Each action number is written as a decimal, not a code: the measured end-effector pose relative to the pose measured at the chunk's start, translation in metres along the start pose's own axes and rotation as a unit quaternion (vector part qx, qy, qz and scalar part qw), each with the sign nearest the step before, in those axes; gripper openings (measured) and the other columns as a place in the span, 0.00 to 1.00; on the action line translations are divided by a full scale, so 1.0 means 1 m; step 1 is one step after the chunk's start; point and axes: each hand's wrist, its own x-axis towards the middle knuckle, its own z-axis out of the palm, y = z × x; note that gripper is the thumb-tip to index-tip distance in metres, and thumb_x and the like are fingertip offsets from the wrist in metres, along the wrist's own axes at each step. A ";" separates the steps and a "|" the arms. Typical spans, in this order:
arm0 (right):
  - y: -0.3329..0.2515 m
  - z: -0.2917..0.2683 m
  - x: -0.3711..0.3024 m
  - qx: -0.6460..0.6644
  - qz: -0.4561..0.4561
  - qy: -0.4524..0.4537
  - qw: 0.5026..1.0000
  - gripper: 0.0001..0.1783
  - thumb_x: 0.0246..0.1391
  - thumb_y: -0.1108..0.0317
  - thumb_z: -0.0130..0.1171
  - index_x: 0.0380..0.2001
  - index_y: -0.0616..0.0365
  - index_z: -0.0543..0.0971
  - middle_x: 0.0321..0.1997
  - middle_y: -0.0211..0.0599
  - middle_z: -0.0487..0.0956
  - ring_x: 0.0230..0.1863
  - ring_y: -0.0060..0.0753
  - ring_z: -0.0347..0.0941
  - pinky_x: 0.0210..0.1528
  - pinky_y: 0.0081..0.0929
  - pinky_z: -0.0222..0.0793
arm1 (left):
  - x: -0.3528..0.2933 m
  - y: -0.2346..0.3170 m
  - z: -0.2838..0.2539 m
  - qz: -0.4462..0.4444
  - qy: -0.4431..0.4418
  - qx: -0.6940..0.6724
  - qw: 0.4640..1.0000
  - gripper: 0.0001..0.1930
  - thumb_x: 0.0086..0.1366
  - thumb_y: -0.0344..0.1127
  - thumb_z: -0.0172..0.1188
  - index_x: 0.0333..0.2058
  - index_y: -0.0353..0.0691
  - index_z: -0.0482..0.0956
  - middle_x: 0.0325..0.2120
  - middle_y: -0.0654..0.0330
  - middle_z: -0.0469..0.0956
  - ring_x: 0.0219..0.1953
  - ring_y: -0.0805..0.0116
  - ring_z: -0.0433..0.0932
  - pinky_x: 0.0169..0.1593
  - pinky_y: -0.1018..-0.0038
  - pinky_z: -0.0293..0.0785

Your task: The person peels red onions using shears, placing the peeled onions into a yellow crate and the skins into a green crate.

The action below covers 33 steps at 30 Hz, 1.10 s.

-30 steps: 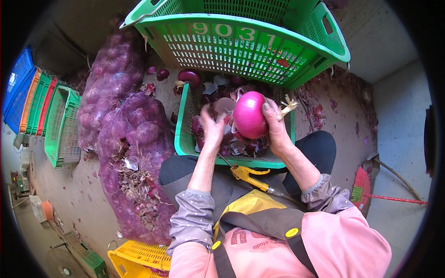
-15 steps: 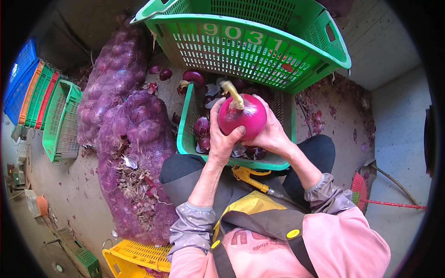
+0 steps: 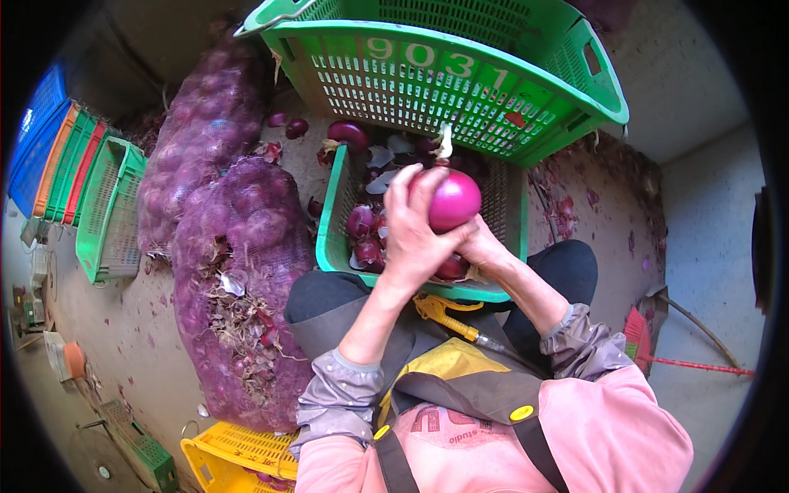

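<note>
A large, glossy purple-red onion [image 3: 457,202] with a pale dry stem pointing away from me is held above a green crate. My left hand [image 3: 417,226] wraps over its left side, fingers bent across the top. From below and the right, my right hand [image 3: 481,245] supports it, its fingers mostly hidden behind the onion. Beneath both hands stands the green plastic crate [image 3: 332,215], with several smaller red onions [image 3: 367,253] and loose papery skins inside. A yellow air-gun nozzle [image 3: 446,312] with a hose lies across my lap, just below the crate's near rim.
A big green basket [image 3: 394,94] stands tilted at the far side. Two purple mesh sacks of onions [image 3: 242,214] lie to the left, with stacked coloured crates [image 3: 107,209] beyond. A yellow crate [image 3: 238,448] sits at lower left, a red broom [image 3: 635,333] at right.
The onion has turned and shifted slightly right in my hands, its stem now pointing away. My left hand has moved from the onion's side to over its top left.
</note>
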 end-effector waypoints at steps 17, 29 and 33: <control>-0.038 -0.017 0.002 -0.561 -0.189 -0.168 0.788 0.18 0.36 0.59 0.63 0.27 0.57 0.69 0.23 0.40 0.73 0.28 0.47 0.72 0.28 0.40 0.66 | -0.032 -0.096 0.050 -0.435 0.034 -0.651 0.621 0.29 0.51 0.51 0.62 0.48 0.45 0.64 0.42 0.61 0.69 0.45 0.66 0.69 0.47 0.63 0.69; -0.005 -0.038 -0.044 -0.613 -0.107 -0.087 0.778 0.40 0.35 0.54 0.64 0.51 0.58 0.60 0.52 0.49 0.63 0.42 0.52 0.70 0.37 0.41 0.70 | -0.013 -0.115 -0.026 -0.380 0.191 -0.744 0.516 0.45 0.44 0.65 0.59 0.54 0.42 0.57 0.48 0.50 0.64 0.48 0.50 0.65 0.49 0.50 0.65; 0.032 0.006 -0.109 -0.714 -0.020 -0.154 0.683 0.50 0.26 0.46 0.68 0.52 0.61 0.61 0.46 0.45 0.66 0.47 0.42 0.64 0.47 0.44 0.60 | -0.019 -0.114 -0.032 -0.373 0.150 -0.776 0.486 0.45 0.43 0.66 0.59 0.54 0.45 0.57 0.49 0.50 0.63 0.48 0.48 0.64 0.49 0.47 0.64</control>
